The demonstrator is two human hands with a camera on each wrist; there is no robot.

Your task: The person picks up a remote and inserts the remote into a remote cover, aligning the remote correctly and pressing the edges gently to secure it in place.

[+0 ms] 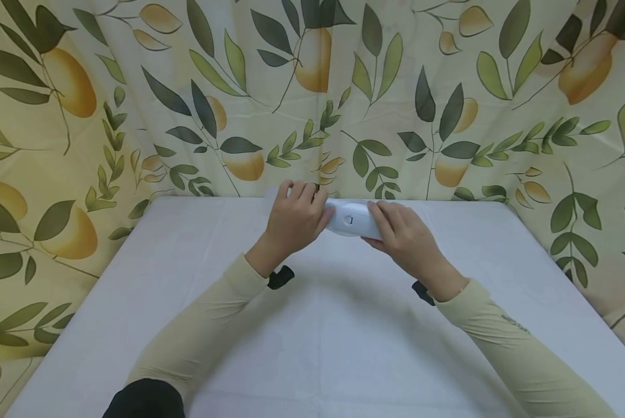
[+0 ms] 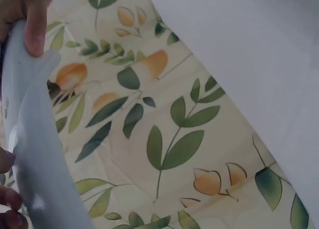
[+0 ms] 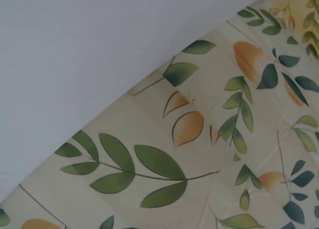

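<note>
Near the far edge of the table, both hands hold a long, smooth white object with a curved surface [image 1: 351, 219] and a small dark mark on its face; its exact kind cannot be told. My left hand [image 1: 297, 216] grips its left part, fingers curled over the top. At the other end, my right hand [image 1: 403, 237] pinches it between fingers on top and thumb below. In the left wrist view the white object [image 2: 45, 169] shows a bent, overlapping edge, with a thumb [image 2: 36, 32] on its upper end and fingertips along its side. The right wrist view shows neither hand nor object.
A white-covered table [image 1: 333, 348] lies beneath the arms. Behind and beside it hangs a cream cloth [image 1: 302, 128] printed with leaves and yellow fruit. Black straps or mounts [image 1: 281, 277] sit at the wrists. A black rounded shape [image 1: 146, 399] is at the lower left.
</note>
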